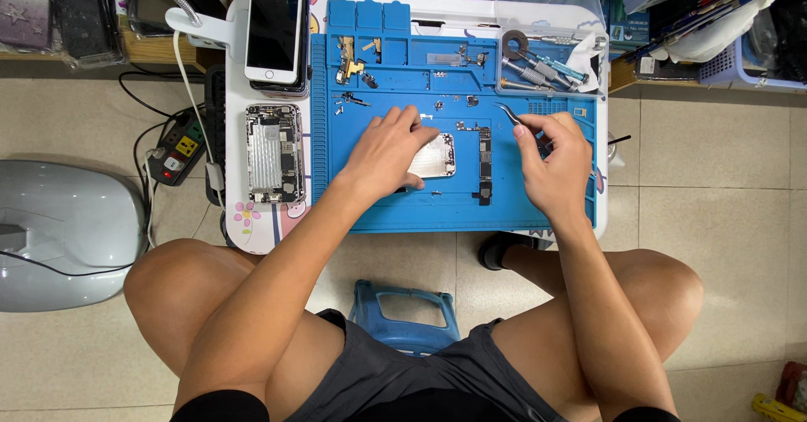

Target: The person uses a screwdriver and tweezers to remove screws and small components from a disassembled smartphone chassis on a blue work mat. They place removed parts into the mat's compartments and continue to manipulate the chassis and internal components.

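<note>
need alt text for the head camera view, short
Seen from above, a seated person's left hand rests on a silver phone shell on a blue repair mat, while the right hand holds tweezers. An opened phone lies left of the mat.

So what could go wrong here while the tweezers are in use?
Tiny loose screws lie scattered on the blue mat; either forearm could perhaps sweep them off. The left hand only rests on the silver phone shell, so it may slide. The tweezers in the right hand could scratch the bare circuit board.
</note>
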